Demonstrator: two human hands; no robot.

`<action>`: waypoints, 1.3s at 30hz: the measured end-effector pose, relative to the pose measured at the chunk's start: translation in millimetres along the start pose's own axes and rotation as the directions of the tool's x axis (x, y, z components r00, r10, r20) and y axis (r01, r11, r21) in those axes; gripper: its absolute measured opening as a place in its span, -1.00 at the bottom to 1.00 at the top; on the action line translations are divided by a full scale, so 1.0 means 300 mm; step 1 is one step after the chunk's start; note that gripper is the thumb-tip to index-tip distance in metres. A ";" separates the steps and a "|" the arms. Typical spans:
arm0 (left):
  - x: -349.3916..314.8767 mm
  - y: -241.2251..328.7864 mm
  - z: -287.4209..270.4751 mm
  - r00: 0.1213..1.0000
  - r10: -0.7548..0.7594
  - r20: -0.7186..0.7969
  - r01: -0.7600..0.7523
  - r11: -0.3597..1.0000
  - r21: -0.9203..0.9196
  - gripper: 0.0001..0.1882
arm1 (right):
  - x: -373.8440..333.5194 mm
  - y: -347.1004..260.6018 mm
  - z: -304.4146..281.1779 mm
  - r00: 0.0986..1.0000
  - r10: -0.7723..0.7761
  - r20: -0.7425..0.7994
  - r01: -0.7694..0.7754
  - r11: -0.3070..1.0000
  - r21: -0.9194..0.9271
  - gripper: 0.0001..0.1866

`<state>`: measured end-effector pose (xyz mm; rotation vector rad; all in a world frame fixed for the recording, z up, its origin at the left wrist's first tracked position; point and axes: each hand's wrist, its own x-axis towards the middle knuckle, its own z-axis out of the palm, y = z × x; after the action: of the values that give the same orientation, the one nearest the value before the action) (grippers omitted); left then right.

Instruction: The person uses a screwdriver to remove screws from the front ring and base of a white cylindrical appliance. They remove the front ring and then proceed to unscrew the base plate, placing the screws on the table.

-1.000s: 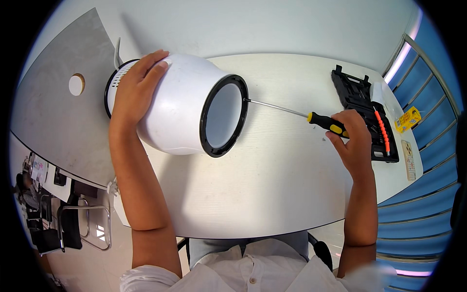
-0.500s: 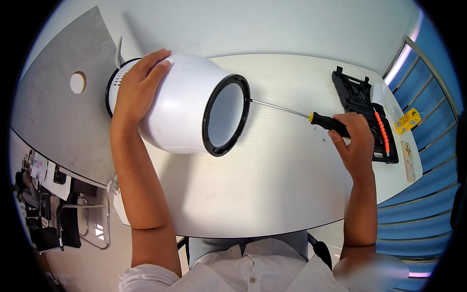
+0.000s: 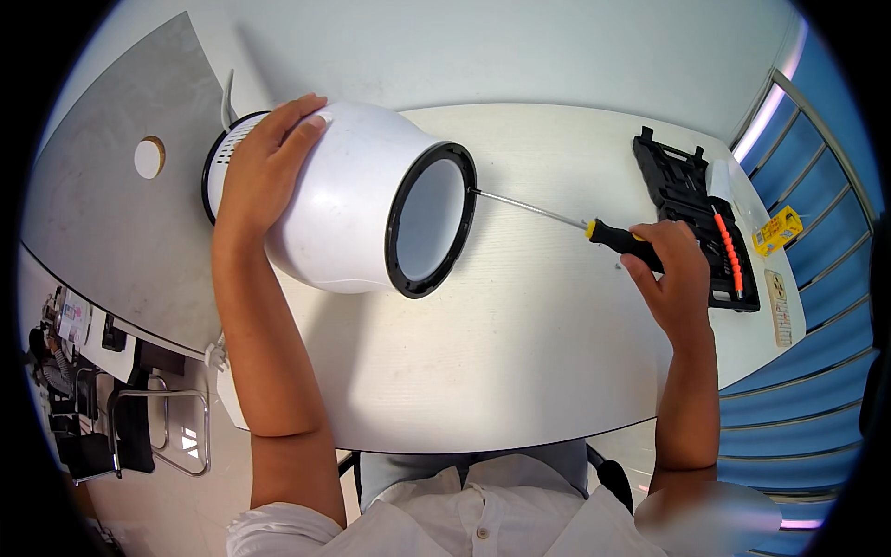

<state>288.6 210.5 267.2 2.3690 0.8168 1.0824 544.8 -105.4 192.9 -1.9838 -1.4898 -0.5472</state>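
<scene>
A white rounded appliance housing (image 3: pixel 339 200) lies on its side on the table, its black-rimmed end (image 3: pixel 397 260) turned to the right. My left hand (image 3: pixel 269 172) is laid over its vented end, fingers bent across the top and gripping it. In my right hand (image 3: pixel 676 269) is a long screwdriver (image 3: pixel 534 208) with a black handle and yellow collar, my fingers closed around the grip. The screwdriver's tip meets the right side of the black rim. What it touches there is too small to make out.
An open black tool case (image 3: pixel 673 176) lies at the table's right, with an orange flexible shaft (image 3: pixel 728 246) across it. Beyond are a yellow box (image 3: pixel 778 230) and metal railings (image 3: pixel 826 260). A grey table (image 3: pixel 121 223) adjoins on the left, carrying a round white piece (image 3: pixel 148 158).
My right hand and the screwdriver handle have shifted slightly left and down, and the fingers have turned a little on the grip. The housing and my left hand stay put.
</scene>
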 end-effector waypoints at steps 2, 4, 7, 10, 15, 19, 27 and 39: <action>0.000 0.003 0.001 1.000 -0.001 0.003 0.001 1.000 -0.003 -0.56 | 0.005 -0.015 0.001 0.997 -0.043 -0.065 0.040 0.998 -0.051 -0.65; 0.004 0.002 0.001 1.000 -0.002 0.003 0.002 1.000 -0.005 -0.56 | 0.003 -0.015 0.012 0.991 -0.063 -0.119 0.054 0.995 -0.081 -0.63; 0.009 -0.014 0.003 1.000 0.003 -0.005 -0.003 1.000 -0.001 -0.56 | 0.000 -0.036 0.019 0.987 0.163 -0.007 -0.163 0.986 0.024 -0.57; 0.006 -0.025 0.002 1.000 0.002 -0.012 -0.002 1.000 0.001 -0.57 | 0.004 -0.052 -0.020 0.999 0.041 0.028 -0.041 0.999 0.007 -0.67; 0.004 0.005 -0.003 1.000 -0.003 0.020 0.003 0.999 0.040 -0.59 | 0.027 -0.046 -0.052 0.996 -0.006 0.090 0.013 0.997 -0.081 -0.71; 0.007 -0.002 0.006 1.000 0.002 -0.009 -0.002 1.000 0.027 -0.59 | 0.042 -0.059 -0.047 0.998 -0.017 0.057 0.026 0.986 -0.167 -0.66; 0.003 0.006 -0.002 1.000 0.003 0.000 -0.003 1.000 0.023 -0.60 | 0.029 0.004 0.005 0.993 -0.118 -0.017 0.116 0.990 -0.086 -0.54; 0.007 0.004 0.005 0.998 -0.059 0.012 0.060 0.998 -0.037 -0.58 | -0.003 -0.003 0.044 0.995 -0.009 -0.102 0.001 0.997 -0.079 -0.55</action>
<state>291.3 210.6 268.0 2.3033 0.8507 1.0514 543.3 -97.1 182.9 -1.9808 -1.4308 -0.7093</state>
